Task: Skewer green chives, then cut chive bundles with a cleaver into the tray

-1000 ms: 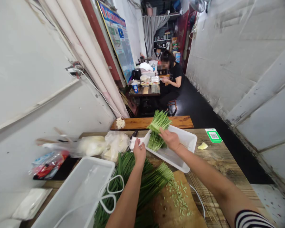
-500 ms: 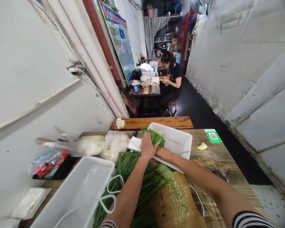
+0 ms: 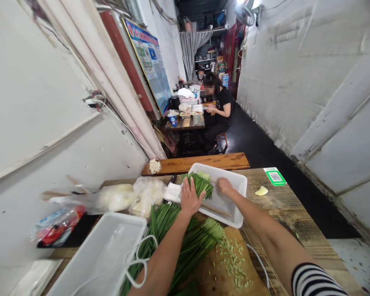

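A bundle of green garlic chives (image 3: 200,184) lies at the left end of a white plastic tray (image 3: 243,193). My left hand (image 3: 189,198) rests on the chives' near left side, fingers stretched out and slightly apart. Over the tray's middle, just right of the bundle, my right hand (image 3: 224,186) has its fingers curled in; what they hold, if anything, is hidden. A thin wooden stick (image 3: 217,210) lies along the tray's near side. More long chives (image 3: 200,238) spread beneath my left arm, their pale cut ends on a wooden cutting board (image 3: 231,279) with chopped bits.
A larger white bin (image 3: 101,246) with a looped white cord (image 3: 138,259) stands at left. Plastic bags of food (image 3: 148,193) and a black knife handle (image 3: 172,179) lie behind. Thin skewers (image 3: 259,246), a yellow piece (image 3: 261,190) and a QR card (image 3: 275,176) are at right. People sit beyond.
My right hand has moved right, away from my left hand and the chives, into the tray's middle. My left hand stays at the bundle. The stick now lies along the tray's near side.
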The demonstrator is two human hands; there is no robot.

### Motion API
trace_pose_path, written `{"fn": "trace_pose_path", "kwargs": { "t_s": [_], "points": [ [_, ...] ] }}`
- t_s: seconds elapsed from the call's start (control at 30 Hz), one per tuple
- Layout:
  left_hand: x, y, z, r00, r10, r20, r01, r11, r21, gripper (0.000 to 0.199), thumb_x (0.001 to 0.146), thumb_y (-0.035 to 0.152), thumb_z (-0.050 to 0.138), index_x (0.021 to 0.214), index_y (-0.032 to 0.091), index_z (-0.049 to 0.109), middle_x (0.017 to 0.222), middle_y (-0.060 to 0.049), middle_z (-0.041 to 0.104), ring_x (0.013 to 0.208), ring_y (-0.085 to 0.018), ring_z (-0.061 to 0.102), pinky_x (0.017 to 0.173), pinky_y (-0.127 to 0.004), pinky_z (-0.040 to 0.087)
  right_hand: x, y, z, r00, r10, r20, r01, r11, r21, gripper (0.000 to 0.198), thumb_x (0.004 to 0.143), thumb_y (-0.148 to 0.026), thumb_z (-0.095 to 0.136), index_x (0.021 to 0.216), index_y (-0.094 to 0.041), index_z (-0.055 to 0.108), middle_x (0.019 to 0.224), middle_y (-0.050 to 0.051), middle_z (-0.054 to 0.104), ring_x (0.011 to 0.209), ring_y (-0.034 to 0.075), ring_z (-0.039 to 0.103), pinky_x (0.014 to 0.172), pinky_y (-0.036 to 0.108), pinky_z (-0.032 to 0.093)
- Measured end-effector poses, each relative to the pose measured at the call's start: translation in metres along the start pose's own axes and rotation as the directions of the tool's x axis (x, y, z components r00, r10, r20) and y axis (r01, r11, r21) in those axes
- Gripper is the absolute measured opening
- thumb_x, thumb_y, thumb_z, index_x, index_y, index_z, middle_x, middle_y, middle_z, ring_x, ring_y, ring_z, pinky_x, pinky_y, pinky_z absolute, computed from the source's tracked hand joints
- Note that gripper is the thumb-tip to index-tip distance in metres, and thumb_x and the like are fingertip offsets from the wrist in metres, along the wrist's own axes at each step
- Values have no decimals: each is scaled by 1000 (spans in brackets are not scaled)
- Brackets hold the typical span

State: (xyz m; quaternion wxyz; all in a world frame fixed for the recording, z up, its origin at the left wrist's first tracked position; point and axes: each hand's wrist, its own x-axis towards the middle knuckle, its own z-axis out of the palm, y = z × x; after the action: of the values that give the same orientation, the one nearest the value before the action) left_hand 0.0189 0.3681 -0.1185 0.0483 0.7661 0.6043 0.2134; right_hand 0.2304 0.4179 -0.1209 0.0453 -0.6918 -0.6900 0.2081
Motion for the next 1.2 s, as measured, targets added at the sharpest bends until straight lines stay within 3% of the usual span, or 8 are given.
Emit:
{"fn": "trace_pose_path", "kwargs": {
  "t_s": [0.17, 0.27, 0.33, 0.6, 0.77, 0.93, 1.03, 1.2],
  "points": [
    [11, -1, 8, 974, -82, 209, 73, 996, 53, 80, 90, 50, 42, 150, 3, 17, 155, -27, 18, 145, -35, 17, 117, -53, 15, 1, -11, 9, 1000, 11, 19, -10, 999, -45, 28, 93, -34, 57, 112, -14, 61, 117, 9, 61, 107, 21, 58, 94, 42, 48],
    [17, -1, 7, 935, -134, 328, 121, 991, 58, 82, 90, 49, 43, 150, 2, 13, 156, -28, 14, 145, -36, 17, 116, -53, 18, -21, -16, 0, 999, 40, -7, -40, 996, -76, 28, 95, -22, 49, 117, -9, 60, 118, 16, 59, 113, 25, 55, 94, 41, 44],
    [17, -3, 5, 936, -116, 332, 110, 993, 38, 83, 90, 52, 43, 150, 3, 13, 156, -28, 14, 145, -37, 16, 115, -54, 19, -39, -17, -6, 998, 53, -26, -55, 994, -92, 31, 94, -18, 45, 121, -7, 59, 120, 20, 58, 115, 27, 54, 93, 38, 43],
    [-5, 8, -10, 999, 3, -47, -9, 991, -130, 101, 82, 63, 54, 150, 4, 7, 154, -31, 15, 145, -39, 12, 113, -58, 26, -95, -17, -17, 997, -65, -29, 64, 996, -56, 30, 93, -28, 50, 114, -13, 66, 112, 14, 67, 104, 24, 62, 88, 29, 43],
    [-82, 24, -43, 974, -16, -228, -25, 984, -177, 84, 93, 47, 44, 151, 8, -1, 155, -27, 18, 146, -33, 17, 114, -54, 30, -141, -33, -16, 970, -178, -167, 184, 983, 21, 34, 98, -25, 39, 120, -14, 63, 120, 11, 64, 112, 20, 56, 97, 28, 39],
    [-198, 11, -73, 975, 221, 3, -221, 974, -54, 70, 96, 40, 42, 153, 17, 8, 152, -17, 35, 142, -26, 31, 113, -47, 35, -228, -34, 26, 855, -278, -437, 384, 907, 173, 30, 97, -26, 40, 105, -15, 67, 103, 10, 67, 99, 20, 58, 92, 31, 44],
    [-223, 0, -72, 962, 231, 144, -233, 973, -3, 73, 94, 48, 41, 152, 13, 12, 150, -18, 38, 140, -26, 34, 113, -48, 35, -266, -33, 54, 925, -212, -315, 256, 961, 103, 25, 94, -22, 46, 103, -14, 68, 99, 11, 67, 94, 23, 58, 86, 33, 44],
    [-204, 1, -51, 927, 201, 318, -211, 978, -4, 72, 93, 54, 40, 147, 9, 26, 150, -19, 38, 141, -28, 32, 115, -49, 28, -273, -38, 70, 991, -37, -127, 35, 999, -16, 29, 92, -17, 48, 115, -13, 64, 102, 13, 68, 95, 24, 60, 86, 32, 41]
  ]
}}
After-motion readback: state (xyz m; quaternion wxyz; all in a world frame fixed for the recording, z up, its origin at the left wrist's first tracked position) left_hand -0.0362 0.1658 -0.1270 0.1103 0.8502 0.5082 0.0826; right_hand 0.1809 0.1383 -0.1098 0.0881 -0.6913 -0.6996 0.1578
